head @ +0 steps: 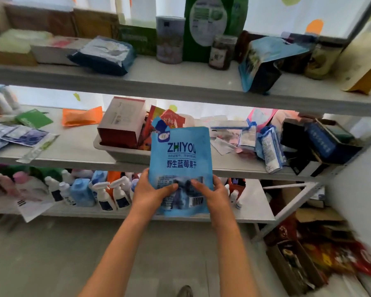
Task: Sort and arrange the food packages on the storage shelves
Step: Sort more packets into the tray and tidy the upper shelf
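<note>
The person holds a blue pouch (pixel 180 168) upright in front of the shelving, printed face toward the camera, with "ZHIYOU" across its upper half. The left hand (pixel 152 189) grips the pouch's lower left edge, thumb laid across the front; the right hand (pixel 212 189) grips the lower right edge the same way, so both hands are closed on the bottom of the pouch. The pouch's top reaches up past the front edge of the middle shelf (pixel 73 153), and it hangs clear of that edge, in the open air before the rack.

Directly behind the pouch, a pale tray (pixel 120 152) sits at the middle shelf's front edge, slightly overhanging it, holding a red-and-white box (pixel 122 123) and red packets (pixel 169 120). To the left of the tray the shelf surface is bare back to an orange packet (pixel 81 116) and a green card (pixel 33 118); flat sachets (pixel 19 137) lie toward the left end. Right of the tray, loose blue and white packets (pixel 268 146) crowd the front edge, and dark boxes (pixel 321 140) fill the right end.

On the top shelf (pixel 180 82), a dark blue bag (pixel 103 54) lies left of centre, and a blue bag (pixel 263 63) tips over the front edge on the right, with bare surface between them in front of the cans and jars. The bottom shelf (pixel 253 213) holds spray bottles (pixel 107 194) along its left half.
</note>
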A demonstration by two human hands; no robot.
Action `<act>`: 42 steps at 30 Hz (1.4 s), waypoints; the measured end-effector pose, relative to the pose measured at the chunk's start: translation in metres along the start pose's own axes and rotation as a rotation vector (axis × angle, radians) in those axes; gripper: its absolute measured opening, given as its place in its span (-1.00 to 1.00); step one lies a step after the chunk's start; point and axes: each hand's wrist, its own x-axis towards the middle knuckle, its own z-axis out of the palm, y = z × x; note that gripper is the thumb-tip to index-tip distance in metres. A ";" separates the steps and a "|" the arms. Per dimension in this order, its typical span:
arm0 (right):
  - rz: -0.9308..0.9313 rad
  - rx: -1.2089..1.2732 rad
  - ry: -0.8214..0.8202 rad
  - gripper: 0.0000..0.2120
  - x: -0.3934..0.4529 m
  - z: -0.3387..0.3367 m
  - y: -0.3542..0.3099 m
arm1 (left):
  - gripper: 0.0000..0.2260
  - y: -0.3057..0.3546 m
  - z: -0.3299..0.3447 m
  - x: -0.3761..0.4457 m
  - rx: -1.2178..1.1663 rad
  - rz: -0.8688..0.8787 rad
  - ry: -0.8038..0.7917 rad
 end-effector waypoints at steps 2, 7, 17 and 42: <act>0.014 -0.010 0.024 -0.62 0.030 0.003 -0.007 | -0.36 0.009 0.011 0.019 0.027 0.063 0.043; -0.058 -0.148 0.089 -0.35 0.106 0.023 -0.005 | -0.24 0.021 0.025 0.081 0.270 0.217 0.119; -0.343 -1.097 -0.112 -0.66 0.214 0.057 -0.005 | -0.42 0.022 0.033 0.204 0.952 0.295 0.065; -0.296 -1.580 -0.317 -0.47 0.243 0.067 0.000 | -0.41 0.020 0.066 0.260 1.598 0.288 -0.249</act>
